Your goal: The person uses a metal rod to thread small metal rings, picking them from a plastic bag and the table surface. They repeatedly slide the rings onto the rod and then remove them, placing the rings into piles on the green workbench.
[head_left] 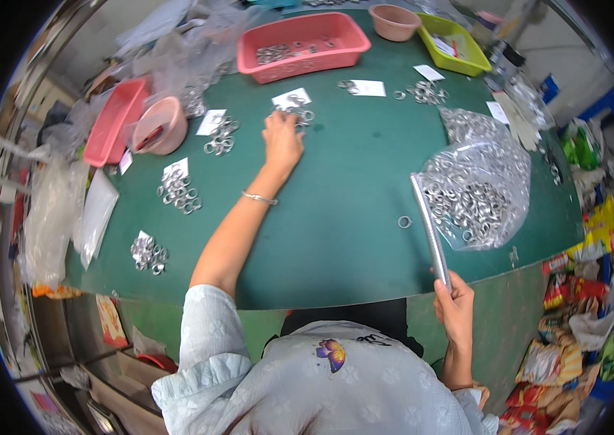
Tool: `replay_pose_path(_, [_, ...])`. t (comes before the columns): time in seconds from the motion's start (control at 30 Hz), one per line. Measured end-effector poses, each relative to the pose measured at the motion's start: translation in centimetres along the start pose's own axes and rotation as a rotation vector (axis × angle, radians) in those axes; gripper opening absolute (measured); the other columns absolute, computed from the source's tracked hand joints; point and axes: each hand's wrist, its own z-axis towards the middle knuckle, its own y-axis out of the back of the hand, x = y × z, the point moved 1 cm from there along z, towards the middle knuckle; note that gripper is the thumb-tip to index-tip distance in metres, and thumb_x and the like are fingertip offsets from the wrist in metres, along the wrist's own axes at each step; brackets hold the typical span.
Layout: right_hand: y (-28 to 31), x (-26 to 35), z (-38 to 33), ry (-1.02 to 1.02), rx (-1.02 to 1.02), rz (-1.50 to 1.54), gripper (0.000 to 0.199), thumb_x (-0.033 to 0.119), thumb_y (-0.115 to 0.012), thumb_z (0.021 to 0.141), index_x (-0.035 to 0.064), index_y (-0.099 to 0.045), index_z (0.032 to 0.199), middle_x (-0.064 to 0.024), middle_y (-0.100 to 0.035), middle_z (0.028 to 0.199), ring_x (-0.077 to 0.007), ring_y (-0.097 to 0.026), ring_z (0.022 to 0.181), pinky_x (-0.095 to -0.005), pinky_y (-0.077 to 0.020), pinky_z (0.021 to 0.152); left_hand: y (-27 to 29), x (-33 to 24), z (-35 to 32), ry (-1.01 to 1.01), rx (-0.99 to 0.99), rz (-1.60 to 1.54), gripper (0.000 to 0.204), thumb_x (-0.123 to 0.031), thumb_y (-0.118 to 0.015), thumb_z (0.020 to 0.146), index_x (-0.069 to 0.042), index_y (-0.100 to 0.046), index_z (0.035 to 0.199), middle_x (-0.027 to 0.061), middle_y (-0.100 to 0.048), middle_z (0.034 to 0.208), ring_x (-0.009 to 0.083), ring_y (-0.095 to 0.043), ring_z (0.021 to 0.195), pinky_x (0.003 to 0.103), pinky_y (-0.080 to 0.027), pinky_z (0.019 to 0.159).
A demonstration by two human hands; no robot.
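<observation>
The ring pile (305, 116) lies by a white card (289, 97) near the far side of the green table (336, 239); the left hand (282, 141) is over it, fingers bent down, and I cannot tell if they pinch anything; a bump there might push some into the next pile (347, 85) and mix them up; the right hand (456, 308) is closed around the low end of the metal stick (430, 225); a careless swing could knock the lone ring (404, 222) away, or poke the clear bag (513, 163) and make it spill.
</observation>
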Motion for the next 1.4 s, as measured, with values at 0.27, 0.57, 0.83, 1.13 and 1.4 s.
replay_pose_path(0.27, [3.0, -1.4, 0.1, 0.105, -0.242, 0.144, 0.030, 0.019, -0.049, 0.093, -0.0016, -0.052, 0.114, 0.0072, -0.031, 0.048, -0.0005, -0.025, 0.035, -0.0183, -0.0185, 0.033, 2.1, -15.5, -9.3, -0.413, 0.498, -0.468, 0.031, -0.007, -0.062, 0.076, -0.002, -0.053, 0.106, 0.0157, -0.048, 0.105, 0.0305, -0.049, 0.098, 0.040, -0.040, 0.083])
replay_pose_path(0.57, [3.6, -1.6, -1.2, 0.113, -0.197, 0.195, 0.030, 0.014, -0.054, 0.089, -0.0028, -0.051, 0.115, 0.0081, -0.038, 0.056, 0.0002, -0.029, 0.040, -0.0172, -0.0203, 0.036, 1.9, -16.6, -9.9, 0.285, 0.962, -1.307, 0.023, -0.005, -0.061, 0.082, 0.002, -0.055, 0.103, 0.0108, -0.059, 0.097, 0.0191, -0.060, 0.087, 0.030, -0.051, 0.073])
replay_pose_path(0.83, [2.3, -1.3, -2.9, 0.196, 0.103, -0.182, 0.030, 0.008, -0.066, 0.077, -0.0061, -0.059, 0.104, 0.0020, -0.047, 0.064, -0.0039, -0.040, 0.055, -0.0191, -0.0307, 0.049, 7.9, -15.3, -12.5, 0.768, 0.544, -1.811, 0.031, -0.004, -0.056, 0.086, 0.005, -0.051, 0.115, 0.0110, -0.059, 0.104, 0.0156, -0.058, 0.093, 0.027, -0.049, 0.087])
replay_pose_path(1.13, [0.4, -0.3, -4.4, 0.268, 0.103, -0.351, 0.029, 0.007, -0.066, 0.077, -0.0051, -0.059, 0.101, -0.0028, -0.045, 0.061, -0.0058, -0.040, 0.055, -0.0214, -0.0338, 0.050, 10.3, -16.5, -15.0, 0.479, 0.192, -1.774, 0.023, -0.004, -0.051, 0.088, 0.005, -0.053, 0.109, 0.0172, -0.054, 0.113, 0.0240, -0.054, 0.106, 0.034, -0.045, 0.093])
replay_pose_path(1.4, [-0.5, 1.2, -5.7, 0.312, 0.064, -0.374, 0.029, 0.007, -0.065, 0.077, -0.0054, -0.058, 0.102, -0.0042, -0.047, 0.062, -0.0062, -0.040, 0.055, -0.0221, -0.0354, 0.050, 10.8, -18.1, -17.2, 0.205, 0.262, -1.777, 0.010, 0.003, -0.049, 0.087, 0.001, -0.050, 0.096, 0.0221, -0.048, 0.123, 0.0301, -0.046, 0.118, 0.039, -0.038, 0.098])
